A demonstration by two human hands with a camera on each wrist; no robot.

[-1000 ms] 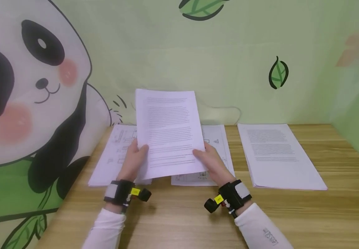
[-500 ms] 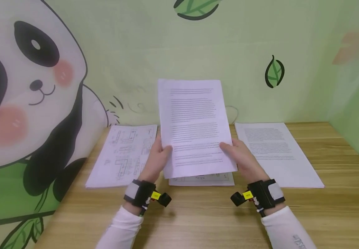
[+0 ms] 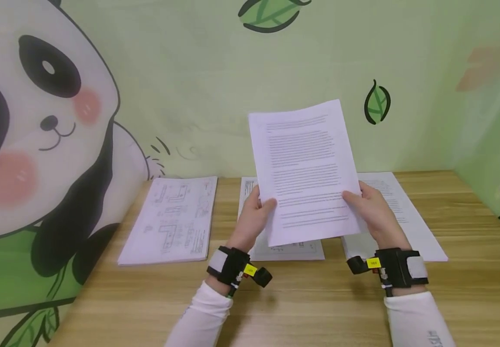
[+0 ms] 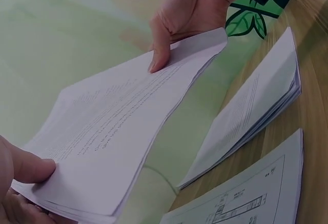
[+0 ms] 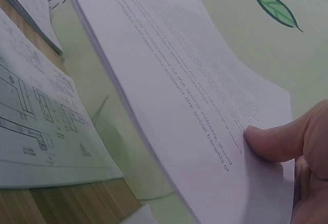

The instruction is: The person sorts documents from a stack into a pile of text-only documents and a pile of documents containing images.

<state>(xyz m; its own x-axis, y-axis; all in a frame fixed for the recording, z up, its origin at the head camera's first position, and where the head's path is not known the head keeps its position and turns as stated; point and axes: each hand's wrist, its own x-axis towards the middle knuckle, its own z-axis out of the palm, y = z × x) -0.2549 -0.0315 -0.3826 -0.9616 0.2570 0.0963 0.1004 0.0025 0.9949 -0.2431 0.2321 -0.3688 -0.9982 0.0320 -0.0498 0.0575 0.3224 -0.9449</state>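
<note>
Both hands hold a stack of printed sheets up above the table, tilted toward the head camera, text side showing. The left hand grips its left edge, thumb on the front page. At the opposite edge the right hand does the same. The left wrist view shows several layers along the edge of the held stack. Beneath it, a middle stack of drawings is mostly covered. Behind the right hand lies a stack of text pages, partly hidden.
Another stack of technical drawings lies at the left on the wooden table. A green wall cloth with a large printed panda stands right behind the table's far edge.
Both hands have carried the held stack rightward, from over the left and middle stacks to between the middle and right ones. It has risen slightly and now tilts with its right side higher.
</note>
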